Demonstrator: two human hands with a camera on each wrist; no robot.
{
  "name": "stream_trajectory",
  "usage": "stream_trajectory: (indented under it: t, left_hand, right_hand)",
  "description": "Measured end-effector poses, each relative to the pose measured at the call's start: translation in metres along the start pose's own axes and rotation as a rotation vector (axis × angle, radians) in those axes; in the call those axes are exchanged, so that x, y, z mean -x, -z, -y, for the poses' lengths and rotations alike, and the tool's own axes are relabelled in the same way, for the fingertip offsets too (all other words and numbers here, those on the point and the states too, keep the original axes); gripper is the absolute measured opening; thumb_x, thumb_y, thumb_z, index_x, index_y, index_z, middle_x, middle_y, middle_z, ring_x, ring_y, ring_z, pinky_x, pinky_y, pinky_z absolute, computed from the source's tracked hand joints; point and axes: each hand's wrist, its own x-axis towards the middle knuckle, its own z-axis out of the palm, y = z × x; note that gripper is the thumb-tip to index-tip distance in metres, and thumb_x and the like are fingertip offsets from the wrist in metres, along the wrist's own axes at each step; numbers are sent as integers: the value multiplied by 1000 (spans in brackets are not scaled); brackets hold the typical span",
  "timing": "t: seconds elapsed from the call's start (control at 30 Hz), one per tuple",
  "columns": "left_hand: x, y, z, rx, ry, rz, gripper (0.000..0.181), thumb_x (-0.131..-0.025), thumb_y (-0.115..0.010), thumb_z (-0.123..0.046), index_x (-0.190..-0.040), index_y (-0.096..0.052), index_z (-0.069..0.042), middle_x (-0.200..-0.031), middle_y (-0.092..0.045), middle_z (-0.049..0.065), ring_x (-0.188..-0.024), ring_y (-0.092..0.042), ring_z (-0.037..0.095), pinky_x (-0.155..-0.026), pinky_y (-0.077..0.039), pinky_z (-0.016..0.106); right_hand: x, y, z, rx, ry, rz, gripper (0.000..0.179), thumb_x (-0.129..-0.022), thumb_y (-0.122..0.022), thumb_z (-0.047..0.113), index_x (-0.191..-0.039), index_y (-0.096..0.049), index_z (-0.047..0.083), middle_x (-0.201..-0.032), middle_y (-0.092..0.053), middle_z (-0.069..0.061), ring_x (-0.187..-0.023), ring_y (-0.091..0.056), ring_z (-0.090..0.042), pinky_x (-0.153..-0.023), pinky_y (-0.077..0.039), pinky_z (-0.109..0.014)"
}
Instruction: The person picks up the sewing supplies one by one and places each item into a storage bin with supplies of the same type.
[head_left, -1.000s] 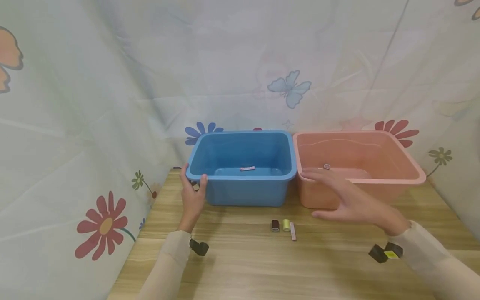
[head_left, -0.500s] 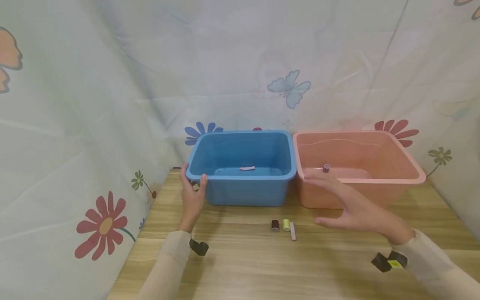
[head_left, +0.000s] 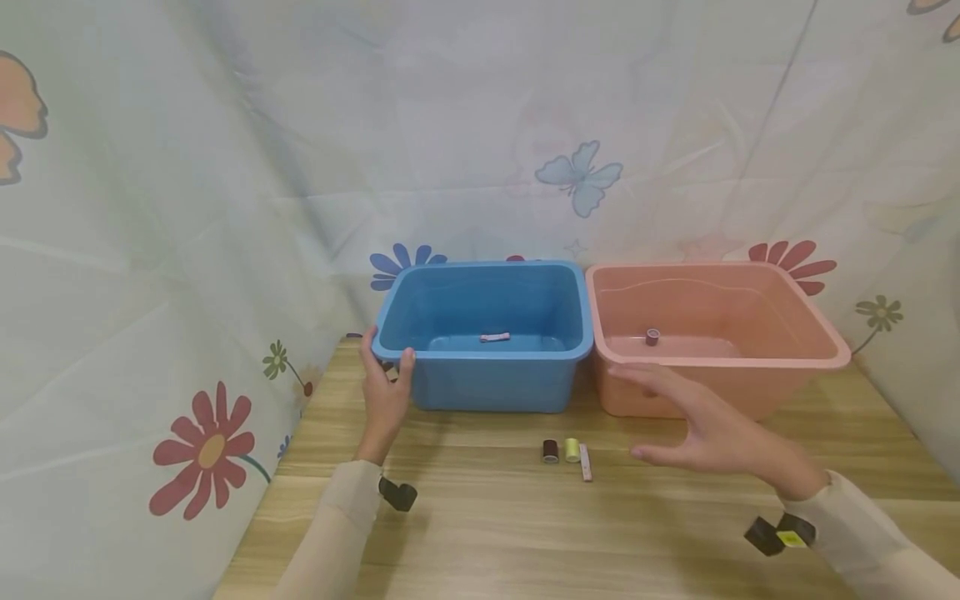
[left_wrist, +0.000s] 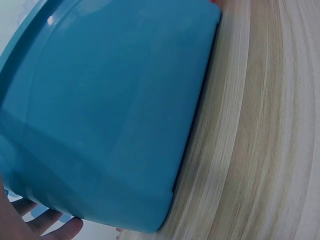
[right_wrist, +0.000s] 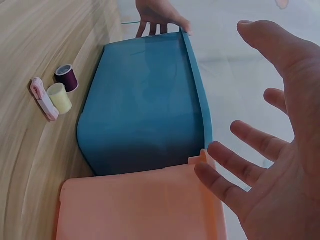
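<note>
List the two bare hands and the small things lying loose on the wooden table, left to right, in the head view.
Left hand, dark cylindrical thread spool, pale yellow cylindrical thread spool, slim pale-pink item, right hand.

Overhead entry into blue bin (head_left: 491, 382): free. Left hand (head_left: 386, 402) grips its front-left corner, blocking there. Pink bin (head_left: 720, 363) closes off its right at rim level. In front: dark spool (head_left: 551, 452), yellow spool (head_left: 572, 450), pink strip (head_left: 586, 463) obstruct; table (head_left: 465, 517) left of them passable. Curtain (head_left: 480, 125) limits behind.
</note>
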Motion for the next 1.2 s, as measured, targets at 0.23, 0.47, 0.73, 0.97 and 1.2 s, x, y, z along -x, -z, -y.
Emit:
stream_trajectory:
  t: [0.23,0.47,0.73,0.97,1.2]
  left_hand:
    - [0,0,0,-3,5,2,77,-101,-60,-51,-161,-19,-24,-158,-41,12,-132,-51,37,-102,-45,65]
    - [0,0,1,-4,4,-1,77,-101,-60,-50,-161,-20,-24,-157,-42,12,-132,-51,36,-101,-45,65]
    - [0,0,-1,-4,-1,2,74,-101,-60,-48,-160,-20,-28,-157,-43,11,-132,-51,35,-103,-45,62]
    - [0,1,-1,-2,-2,4,74,-101,-60,-48,-160,-20,-28,-158,-42,11,-131,-51,35,-102,-46,63]
    - [0,1,-1,-10,2,4,74,-102,-60,-48,-160,-20,-28,-158,-42,11,-131,-51,35,-102,-46,62]
  right_hand:
    - [3,-6,-5,-31,1,-7,96,-75,-94,28,-156,-43,19,-156,-47,1,-123,-58,-16,-92,-57,-41]
    - [3,-11,-7,-51,-5,-10,94,-76,-94,31,-155,-44,17,-153,-49,3,-117,-59,-11,-89,-58,-38]
    - [6,-19,-14,-56,-31,-4,91,-78,-92,36,-154,-45,17,-148,-54,1,-114,-61,-16,-89,-57,-37]
    - [8,-26,-19,-46,-19,2,90,-78,-92,35,-153,-46,17,-145,-55,5,-113,-61,-16,-91,-55,-36]
    - [12,-33,-24,-67,-56,30,88,-79,-91,40,-152,-47,20,-145,-54,10,-120,-56,-8,-94,-53,-32]
